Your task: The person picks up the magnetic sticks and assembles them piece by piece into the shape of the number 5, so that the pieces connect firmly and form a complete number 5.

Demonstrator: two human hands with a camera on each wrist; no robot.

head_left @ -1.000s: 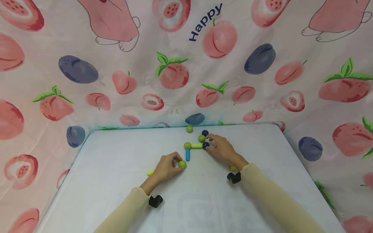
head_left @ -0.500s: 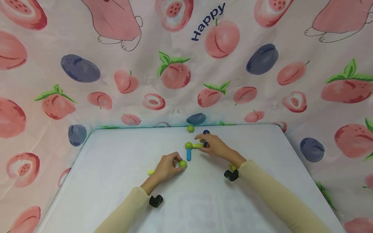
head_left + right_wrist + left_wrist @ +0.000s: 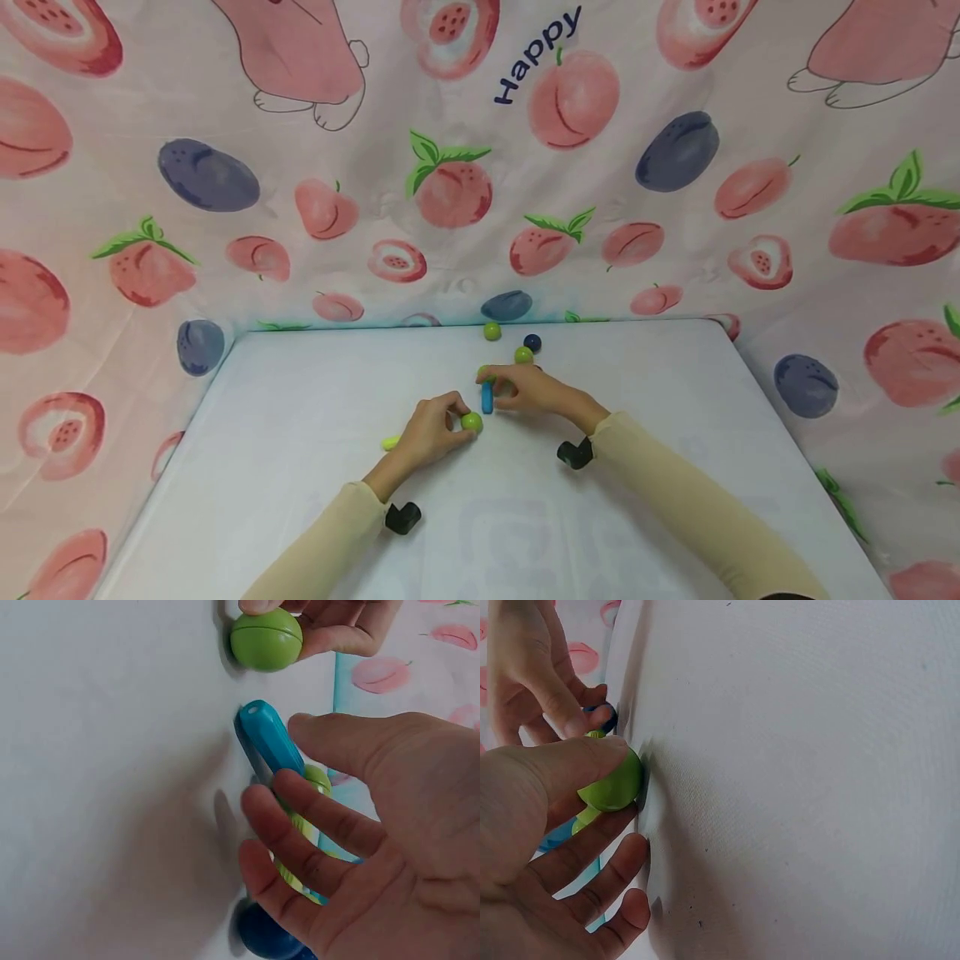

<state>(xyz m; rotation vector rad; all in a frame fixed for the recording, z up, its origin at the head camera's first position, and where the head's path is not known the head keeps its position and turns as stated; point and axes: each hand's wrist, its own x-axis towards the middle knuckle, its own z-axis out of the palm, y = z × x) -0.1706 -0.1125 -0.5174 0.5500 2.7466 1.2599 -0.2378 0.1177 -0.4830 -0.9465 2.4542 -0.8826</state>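
So the left hand [image 3: 429,429] has a green ball [image 3: 472,422] pinched between thumb and index finger, with the other fingers loosely bent below in its own wrist view. That ball is down at the surface of the white bench [image 3: 262,433], just in front of the free end of a blue rod [image 3: 487,398].

The right hand [image 3: 528,389] is over on the other side of that rod, thumb and fingers spread apart rather than clamped. From its wrist cam the blue rod sits right by the thumb tip and index fingertip, but I honestly can't tell if either one is touching it. The rod's far end meets a second green ball [image 3: 318,778], and a yellow-green rod [image 3: 286,876] runs off behind the fingers of that hand, with a dark blue ball [image 3: 266,934] by the ring and little fingers.

Past the right hand, toward the back of the bench, there's a third green ball [image 3: 523,356] just beside another dark blue ball [image 3: 532,342], plus one more green ball [image 3: 492,332] near the back edge. A yellow-green stick [image 3: 390,443] pokes out behind the left hand.
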